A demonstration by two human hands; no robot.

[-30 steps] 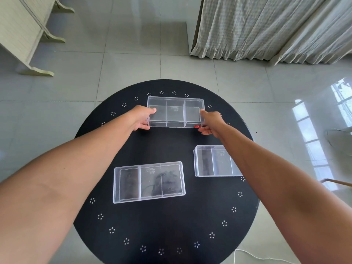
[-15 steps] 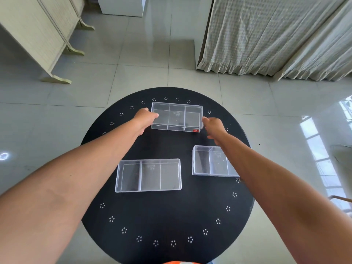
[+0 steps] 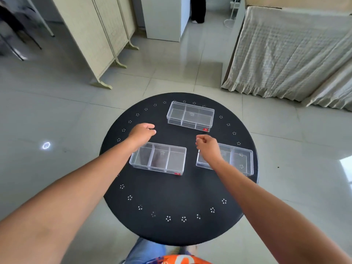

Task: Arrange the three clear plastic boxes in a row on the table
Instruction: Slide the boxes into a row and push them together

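Note:
Three clear plastic divided boxes lie on a round black table (image 3: pixel 177 195). The far box (image 3: pixel 190 116) sits near the table's back edge, free of both hands. A second box (image 3: pixel 162 159) lies at the middle left, a third box (image 3: pixel 238 159) at the right edge. My left hand (image 3: pixel 142 133) hovers above the far left corner of the middle-left box, fingers loosely curled, holding nothing. My right hand (image 3: pixel 207 147) is over the left end of the right box, fingers curled, with nothing in it; my forearm covers part of that box.
A folding screen (image 3: pixel 99 40) stands on the tiled floor at the back left. A cloth-draped piece of furniture (image 3: pixel 291 54) is at the back right, and a white cabinet (image 3: pixel 163 18) at the back. A person's legs show far behind.
Both hands have let go of the far box and drawn back toward me, over the two nearer boxes. The camera has tilted up, showing more of the room.

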